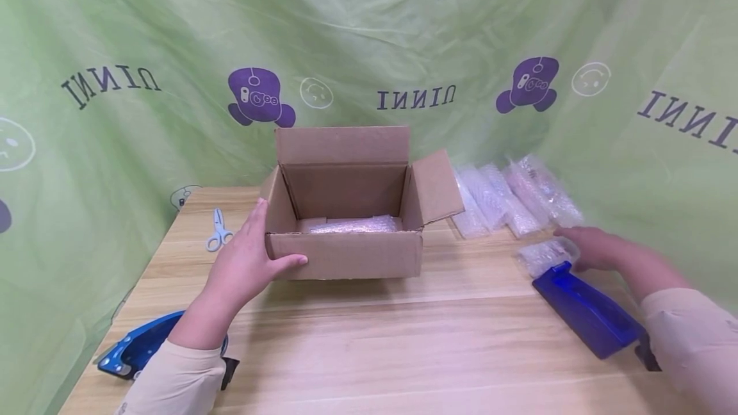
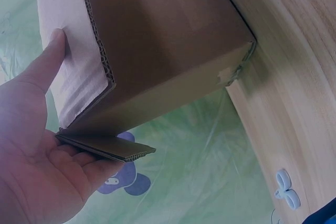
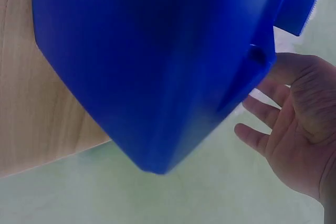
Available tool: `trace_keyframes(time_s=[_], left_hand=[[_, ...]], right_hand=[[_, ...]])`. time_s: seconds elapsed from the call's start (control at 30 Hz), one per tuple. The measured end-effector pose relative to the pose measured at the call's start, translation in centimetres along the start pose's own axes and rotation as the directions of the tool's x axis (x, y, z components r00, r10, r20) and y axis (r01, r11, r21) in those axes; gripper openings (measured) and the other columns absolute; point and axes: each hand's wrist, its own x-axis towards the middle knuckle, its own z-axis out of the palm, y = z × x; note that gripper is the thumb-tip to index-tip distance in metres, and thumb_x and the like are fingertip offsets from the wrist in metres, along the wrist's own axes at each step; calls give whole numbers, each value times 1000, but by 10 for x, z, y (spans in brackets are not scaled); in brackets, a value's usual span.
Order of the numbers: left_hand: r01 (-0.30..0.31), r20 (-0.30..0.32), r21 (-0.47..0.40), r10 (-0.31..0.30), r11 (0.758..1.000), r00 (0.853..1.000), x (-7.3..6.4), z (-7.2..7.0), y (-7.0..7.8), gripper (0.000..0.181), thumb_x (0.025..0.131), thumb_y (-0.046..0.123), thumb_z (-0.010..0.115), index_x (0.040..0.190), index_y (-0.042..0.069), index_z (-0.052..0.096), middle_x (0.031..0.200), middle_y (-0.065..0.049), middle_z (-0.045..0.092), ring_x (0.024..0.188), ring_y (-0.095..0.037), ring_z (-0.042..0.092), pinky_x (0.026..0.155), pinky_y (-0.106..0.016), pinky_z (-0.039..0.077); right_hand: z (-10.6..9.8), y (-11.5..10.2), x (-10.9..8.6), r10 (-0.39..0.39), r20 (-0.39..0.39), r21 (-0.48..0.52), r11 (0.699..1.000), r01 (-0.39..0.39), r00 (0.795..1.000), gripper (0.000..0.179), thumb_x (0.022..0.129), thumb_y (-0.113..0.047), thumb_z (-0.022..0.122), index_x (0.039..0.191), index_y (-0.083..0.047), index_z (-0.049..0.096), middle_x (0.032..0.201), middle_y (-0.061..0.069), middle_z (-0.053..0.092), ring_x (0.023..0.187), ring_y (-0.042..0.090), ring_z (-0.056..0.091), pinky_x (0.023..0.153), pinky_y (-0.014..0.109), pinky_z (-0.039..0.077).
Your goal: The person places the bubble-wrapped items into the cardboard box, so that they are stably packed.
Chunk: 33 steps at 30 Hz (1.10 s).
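Observation:
An open cardboard box stands mid-table with its flaps up and a bubble-wrapped item inside. My left hand grips its near left corner, thumb along the front wall and fingers curled behind a side flap. At the right, my right hand reaches past a blue tape dispenser beside a small bubble-wrapped piece. In the right wrist view the dispenser hides part of that hand; its visible fingers are spread and loosely bent, with nothing seen between them.
Several flat bubble-wrapped packs lie side by side at the back right. Light blue scissors lie left of the box. A blue tool with a black end sits under my left forearm. A green printed curtain hangs behind the table.

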Motion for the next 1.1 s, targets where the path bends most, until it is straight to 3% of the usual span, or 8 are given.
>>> trace_keyframes(time_s=[0.37,0.7,0.87,1.1], left_hand=[[16,1,-9,-16,1000,1000,-1,0,1,129,70,70,74,158,4,5,163,-18,13,141,-47,31,105,-63,38],[18,7,-16,-18,1000,1000,-1,-1,2,130,70,69,75,158,5,4,163,-18,14,142,-46,30,108,-62,36],[22,10,-18,-22,1000,1000,-1,0,1,131,69,72,73,158,6,3,164,-17,13,142,-46,30,108,-62,35],[13,0,-16,-13,1000,1000,-1,1,1,130,70,71,73,158,5,4,164,-17,14,142,-46,31,107,-62,36]], right_hand=[[5,5,2,13,-21,-24,1000,-13,1000,80,60,-1,82,131,16,48,127,46,46,114,64,44,94,71,40],[10,17,4,3,-68,-60,998,-7,998,71,59,-8,84,123,10,58,115,40,56,101,59,54,84,67,46],[-1,17,1,13,-74,-80,997,-19,997,73,61,-21,87,121,8,59,112,37,59,100,57,56,84,67,47],[-25,10,-2,27,-96,-56,998,-33,995,62,74,-18,80,126,8,56,114,38,57,103,56,55,85,67,45]])
